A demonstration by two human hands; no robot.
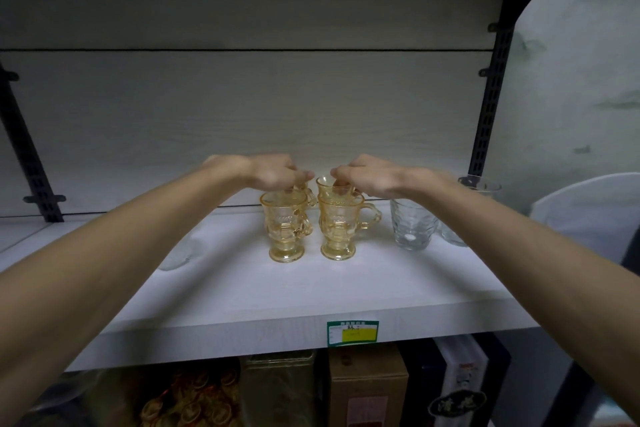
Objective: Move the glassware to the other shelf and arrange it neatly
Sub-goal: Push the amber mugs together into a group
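Observation:
Two amber glass mugs with handles stand side by side on the white shelf (242, 288): the front left mug (285, 229) and the front right mug (341, 225). Two more amber mugs stand right behind them. My left hand (273, 172) reaches over the front left mug and pinches the rim of the rear left mug (309, 198), which is mostly hidden. My right hand (367, 177) has its fingertips in the mouth of the rear right mug (329, 184), gripping its rim.
A clear ribbed tumbler (412, 225) stands right of the mugs, with more clear glasses (479, 184) behind it under my right forearm. Another clear glass (176, 253) shows beside my left forearm. Black uprights frame the shelf. Boxes (367, 388) fill the shelf below, behind a price label (352, 333).

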